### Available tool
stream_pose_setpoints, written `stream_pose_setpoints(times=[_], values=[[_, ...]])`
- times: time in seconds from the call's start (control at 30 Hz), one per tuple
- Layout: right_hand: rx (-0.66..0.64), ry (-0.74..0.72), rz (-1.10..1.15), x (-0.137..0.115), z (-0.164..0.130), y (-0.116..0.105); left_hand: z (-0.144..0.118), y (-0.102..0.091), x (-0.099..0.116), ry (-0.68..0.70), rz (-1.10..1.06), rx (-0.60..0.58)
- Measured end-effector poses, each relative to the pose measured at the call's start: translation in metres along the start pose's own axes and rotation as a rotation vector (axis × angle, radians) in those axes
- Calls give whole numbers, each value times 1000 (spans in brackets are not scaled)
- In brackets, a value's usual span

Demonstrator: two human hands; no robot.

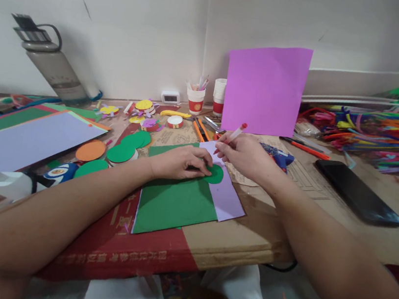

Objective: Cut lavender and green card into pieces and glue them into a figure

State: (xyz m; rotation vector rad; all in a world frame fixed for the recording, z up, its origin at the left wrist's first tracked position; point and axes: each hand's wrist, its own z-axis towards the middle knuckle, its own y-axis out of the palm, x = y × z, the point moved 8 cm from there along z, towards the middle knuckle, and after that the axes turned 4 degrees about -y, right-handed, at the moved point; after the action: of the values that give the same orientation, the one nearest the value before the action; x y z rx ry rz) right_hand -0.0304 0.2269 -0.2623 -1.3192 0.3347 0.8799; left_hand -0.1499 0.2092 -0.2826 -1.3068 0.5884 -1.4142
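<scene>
Curled over the sheets in front of me, my left hand (184,162) presses its fingertips onto a small green paper circle (215,175). This circle overlaps a lilac strip of paper (229,205) at the right side of a larger green sheet (176,208). My right hand (246,157) is closed around a red-capped pen (238,133), which is tilted with its red end up. The pen's lower end is near the top of the lilac strip, just above the circle; whether it touches the paper I cannot tell.
Green discs (121,153) and an orange disc (90,150) lie left of the sheets. A purple sheet (265,89) stands upright behind my right hand. A phone (359,191) and colourful pipe cleaners (383,133) lie right. A bottle (56,70) stands back left; the cardboard's front edge is near me.
</scene>
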Motion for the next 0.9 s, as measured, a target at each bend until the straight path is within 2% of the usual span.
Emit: stream_pose_setpoints(times=[0.3,0.6,0.9], values=[[54,0,5,-8,-2,-8,0,2,0,6,67,-29],[44,-2,-42,-7,-1,-3,-2,2,28,108,319,-88],[9,-29,-120,-9,2,2,-3,0,29,71,353,-105]])
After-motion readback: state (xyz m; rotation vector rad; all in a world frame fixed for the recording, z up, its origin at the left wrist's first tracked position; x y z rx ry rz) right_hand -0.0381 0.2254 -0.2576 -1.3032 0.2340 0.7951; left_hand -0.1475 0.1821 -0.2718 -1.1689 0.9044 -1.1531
